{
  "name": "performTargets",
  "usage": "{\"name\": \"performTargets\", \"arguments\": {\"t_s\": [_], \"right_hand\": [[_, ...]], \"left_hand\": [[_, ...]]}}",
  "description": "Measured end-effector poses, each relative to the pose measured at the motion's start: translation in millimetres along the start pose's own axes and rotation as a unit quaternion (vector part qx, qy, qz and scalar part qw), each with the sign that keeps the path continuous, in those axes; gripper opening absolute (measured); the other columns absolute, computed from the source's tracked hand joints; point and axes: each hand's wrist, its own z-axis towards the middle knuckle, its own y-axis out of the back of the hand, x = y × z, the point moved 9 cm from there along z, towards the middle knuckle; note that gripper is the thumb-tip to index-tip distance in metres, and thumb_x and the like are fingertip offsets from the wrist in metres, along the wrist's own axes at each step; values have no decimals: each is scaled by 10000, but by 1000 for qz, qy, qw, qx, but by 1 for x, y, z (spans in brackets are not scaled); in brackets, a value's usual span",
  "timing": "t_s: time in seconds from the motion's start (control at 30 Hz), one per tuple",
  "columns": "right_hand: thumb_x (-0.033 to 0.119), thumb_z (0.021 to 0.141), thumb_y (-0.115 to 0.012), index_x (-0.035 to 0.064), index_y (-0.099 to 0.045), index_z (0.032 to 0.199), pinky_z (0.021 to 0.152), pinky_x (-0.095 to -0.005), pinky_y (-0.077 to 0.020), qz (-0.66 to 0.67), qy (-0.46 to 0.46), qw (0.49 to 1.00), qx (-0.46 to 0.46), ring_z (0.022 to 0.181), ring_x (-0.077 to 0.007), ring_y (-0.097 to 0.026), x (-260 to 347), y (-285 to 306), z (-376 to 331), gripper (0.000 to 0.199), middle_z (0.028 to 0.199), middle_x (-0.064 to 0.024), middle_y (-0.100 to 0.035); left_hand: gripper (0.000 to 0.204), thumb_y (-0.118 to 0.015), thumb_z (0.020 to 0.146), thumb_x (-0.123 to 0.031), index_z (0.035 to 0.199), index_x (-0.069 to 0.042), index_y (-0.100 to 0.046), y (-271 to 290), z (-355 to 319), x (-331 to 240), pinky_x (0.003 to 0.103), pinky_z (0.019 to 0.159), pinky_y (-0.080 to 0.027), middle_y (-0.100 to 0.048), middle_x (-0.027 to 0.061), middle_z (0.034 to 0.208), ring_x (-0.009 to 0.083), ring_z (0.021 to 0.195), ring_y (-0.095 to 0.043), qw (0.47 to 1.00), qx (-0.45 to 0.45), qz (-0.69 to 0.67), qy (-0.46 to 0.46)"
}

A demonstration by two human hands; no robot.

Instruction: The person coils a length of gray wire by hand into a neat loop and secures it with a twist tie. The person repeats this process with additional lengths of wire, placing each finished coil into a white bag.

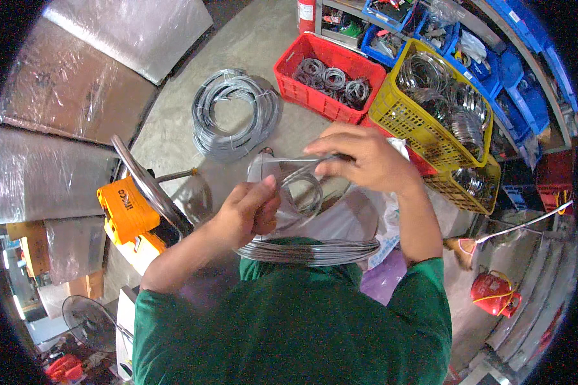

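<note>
My left hand (253, 208) is closed, thumb on top, at the left side of a small loose coil of silvery wire (307, 199), which it appears to grip. My right hand (366, 157) is held higher and further right, its fingers pinched on a thin straight length of wire (289, 160) that runs leftward above the small coil. Something dark shows between the right fingers, too blurred to name. Across my lap, close to my green shirt, lies a larger bundle of wire (315, 252). Translucent plastic sheeting (350, 221) spreads beneath the small coil.
A large wire coil (234, 115) lies on the concrete floor ahead. Beyond it stand a red crate (286, 70) of small coils and a yellow crate (392, 106) of shiny rings, before shelved blue bins (510, 70). An orange-and-black machine (130, 205) stands left, beside wrapped boxes (77, 83).
</note>
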Motion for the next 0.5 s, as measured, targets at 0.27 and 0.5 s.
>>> {"name": "performTargets", "arguments": {"t_s": [0.27,0.5], "right_hand": [[292,967,-611,30,-682,1077,754,-269,-476,111,-64,970,-204,827,-96,-571,-105,-1,-17,293,810,6,-591],[183,961,-533,47,-637,1119,822,-373,-494,196,-156,965,-75,932,-261,-638,-93,-160,-35,233,988,-127,-666]], "left_hand": [[473,-457,977,-524,666,-172,-401,-23,-56,-83,302,461,-247,-321,-33,535,127,465,-326,947,161,-169,-222],[452,-411,1013,-449,796,-72,-531,8,-34,-100,346,496,-396,-454,29,542,256,478,-471,887,-191,183,-378]]}}
